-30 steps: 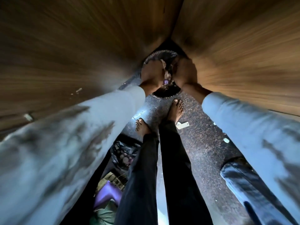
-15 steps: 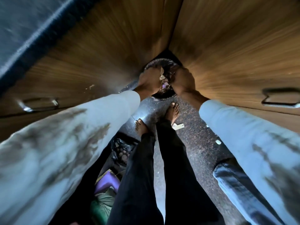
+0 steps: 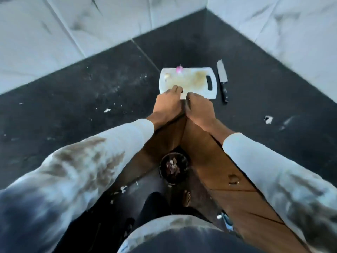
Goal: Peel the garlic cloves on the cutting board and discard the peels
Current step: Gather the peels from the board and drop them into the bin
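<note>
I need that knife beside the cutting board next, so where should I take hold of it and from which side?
Grip the knife by its black handle, the end nearest you; the blade points away toward the wall. It lies flat on the dark counter just right of the cutting board, so the right hand could probably come down from above and close round the handle from its open right side.

My only view is head-worn, looking steeply down and forward over a dark counter corner [image 3: 182,48], near enough that sleeves [image 3: 91,161] fill the foreground.
</note>
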